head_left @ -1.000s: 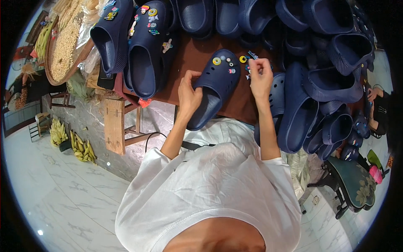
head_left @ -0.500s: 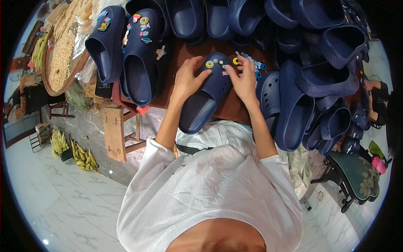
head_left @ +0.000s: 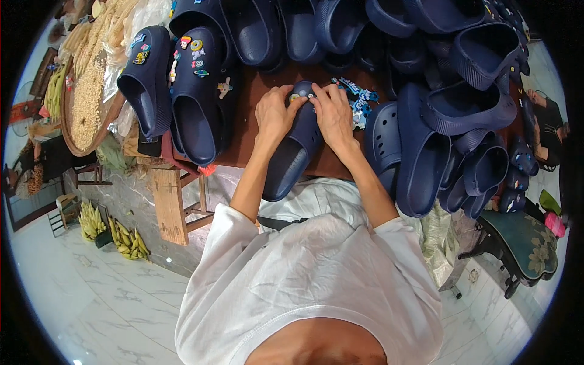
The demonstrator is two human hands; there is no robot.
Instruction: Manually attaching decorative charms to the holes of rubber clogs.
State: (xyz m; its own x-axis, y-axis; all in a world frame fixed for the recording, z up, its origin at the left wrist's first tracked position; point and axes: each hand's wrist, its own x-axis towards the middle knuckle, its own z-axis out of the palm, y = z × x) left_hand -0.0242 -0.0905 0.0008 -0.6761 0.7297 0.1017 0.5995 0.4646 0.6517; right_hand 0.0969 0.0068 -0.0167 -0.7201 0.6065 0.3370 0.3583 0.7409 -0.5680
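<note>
A dark blue clog (head_left: 287,163) lies in front of me, its toe pointing away and its open heel toward me. My left hand (head_left: 274,115) is closed on the left side of the toe, the thumb pressing on top. From the right, my right hand (head_left: 334,115) grips the same toe, its fingers bent over the upper. Between the fingertips a few small charms show in part; the rest of them are hidden. Just beyond my right hand lies a pile of loose blue and white charms (head_left: 360,100) on the brown tabletop (head_left: 246,146).
Charm-decorated clogs (head_left: 198,103) stand at the left. More plain blue clogs (head_left: 252,33) line the back, and others (head_left: 423,158) are stacked at the right. A tray of pale kernels (head_left: 88,115), a wooden stool (head_left: 169,204) and a green-seated chair (head_left: 523,246) surround the table.
My right hand has moved left onto the clog's toe, and its fingers have closed over the charms there. The yellow charm at its fingertips is out of sight. The view has shifted slightly.
</note>
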